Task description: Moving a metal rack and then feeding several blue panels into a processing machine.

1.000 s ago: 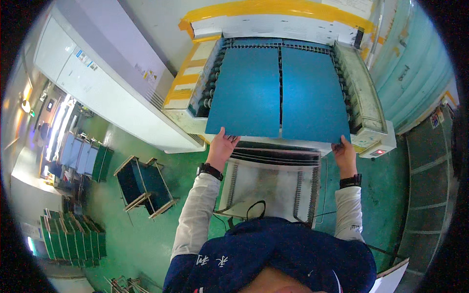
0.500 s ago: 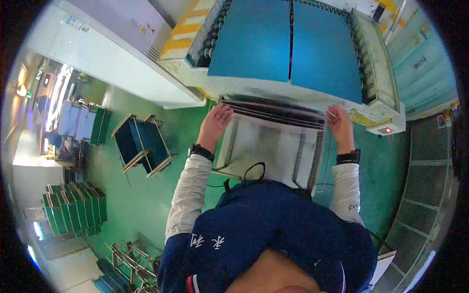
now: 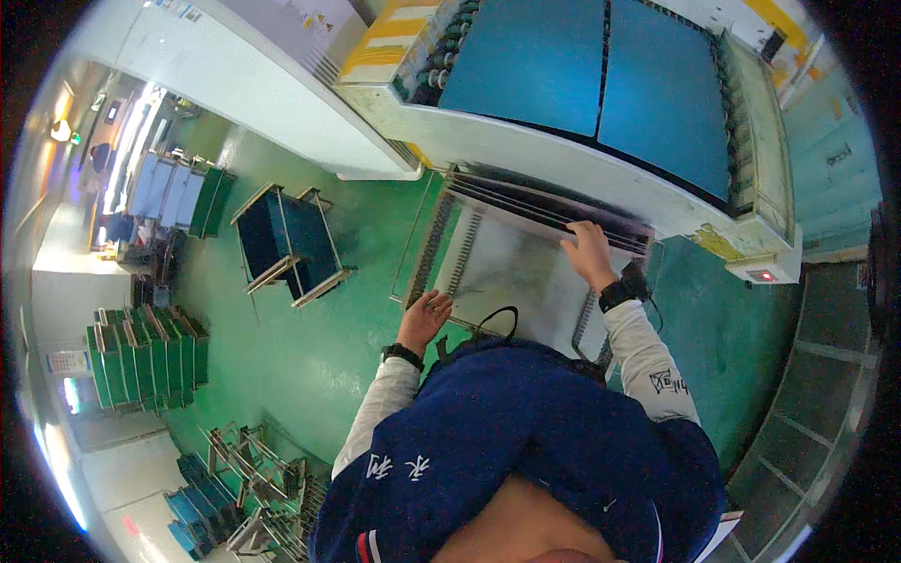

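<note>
In front of me stands a slotted rack with spring-like rows of slots along its sides. Several thin panels stand upright at its far end, only their upper edges showing. My right hand is over the rack, fingers stretched out close to the nearest panel edge; contact I cannot make out. It holds nothing visible. My left hand is beside the rack's near left corner, its fingers extended and holding nothing. Beyond the rack, two flat blue panels lie side by side on a roller conveyor.
The conveyor's white front wall borders the rack's far side. A white cabinet stands at the upper left. Another rack with dark panels is on the green floor. Green stacked racks stand farther left, metal shelving at right.
My left hand has drawn back toward me, from the rack's far left corner to its near one. My right hand has moved left, over the rack. The view has turned slightly.
</note>
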A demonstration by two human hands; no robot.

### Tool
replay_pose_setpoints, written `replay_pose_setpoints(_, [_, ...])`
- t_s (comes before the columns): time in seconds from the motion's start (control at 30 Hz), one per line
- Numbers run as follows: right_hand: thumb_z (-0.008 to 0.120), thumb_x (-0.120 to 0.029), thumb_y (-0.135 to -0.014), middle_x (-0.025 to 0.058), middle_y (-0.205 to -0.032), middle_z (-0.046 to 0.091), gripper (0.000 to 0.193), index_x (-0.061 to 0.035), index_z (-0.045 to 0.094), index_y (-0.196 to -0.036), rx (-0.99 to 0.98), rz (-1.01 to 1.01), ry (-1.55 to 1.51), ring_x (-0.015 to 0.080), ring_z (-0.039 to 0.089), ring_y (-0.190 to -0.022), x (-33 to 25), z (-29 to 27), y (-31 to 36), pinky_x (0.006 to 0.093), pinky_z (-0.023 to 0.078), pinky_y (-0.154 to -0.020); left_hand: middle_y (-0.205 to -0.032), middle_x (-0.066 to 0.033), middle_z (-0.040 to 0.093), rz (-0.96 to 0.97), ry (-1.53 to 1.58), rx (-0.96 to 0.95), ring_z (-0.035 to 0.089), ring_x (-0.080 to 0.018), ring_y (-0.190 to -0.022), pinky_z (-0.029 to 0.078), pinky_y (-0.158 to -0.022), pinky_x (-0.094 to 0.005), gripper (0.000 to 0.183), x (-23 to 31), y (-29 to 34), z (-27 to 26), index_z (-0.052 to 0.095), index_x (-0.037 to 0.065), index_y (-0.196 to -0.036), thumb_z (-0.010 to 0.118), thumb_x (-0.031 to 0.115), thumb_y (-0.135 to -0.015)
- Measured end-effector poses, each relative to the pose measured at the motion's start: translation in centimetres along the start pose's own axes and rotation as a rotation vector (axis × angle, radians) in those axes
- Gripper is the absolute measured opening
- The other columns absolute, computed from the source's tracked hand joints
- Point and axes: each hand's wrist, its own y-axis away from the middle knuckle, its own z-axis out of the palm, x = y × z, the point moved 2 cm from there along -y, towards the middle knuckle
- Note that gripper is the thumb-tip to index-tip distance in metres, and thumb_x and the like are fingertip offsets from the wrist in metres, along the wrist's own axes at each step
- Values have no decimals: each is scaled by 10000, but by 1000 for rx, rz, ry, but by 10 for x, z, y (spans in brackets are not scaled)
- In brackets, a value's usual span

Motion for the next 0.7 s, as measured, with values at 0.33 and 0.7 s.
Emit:
replay_pose_setpoints(0.33, [720, -198, -759, 134, -1022, 603, 302, -62, 659, -1021, -168, 38, 255, 352, 568, -999, 3, 21, 0, 489, 468, -823, -1371, -190, 481, 2, -16, -19, 538, -361, -1196, 482, -991, -450, 438, -15, -2, -34, 407, -12, -1354, 501, 236, -1005])
replay_pose_setpoints(0.7, [552, -150, -813, 204, -800, 656, 134, -38, 622, -787, -358, -128, 340, 411, 636, -780, 34, 50, -11, 533, 491, -721, -1172, -163, 602, 81, 10, 1, 611, -332, -1045, 524, -891, -434, 299, -9, 15, 6, 505, 40, -1195, 543, 250, -986])
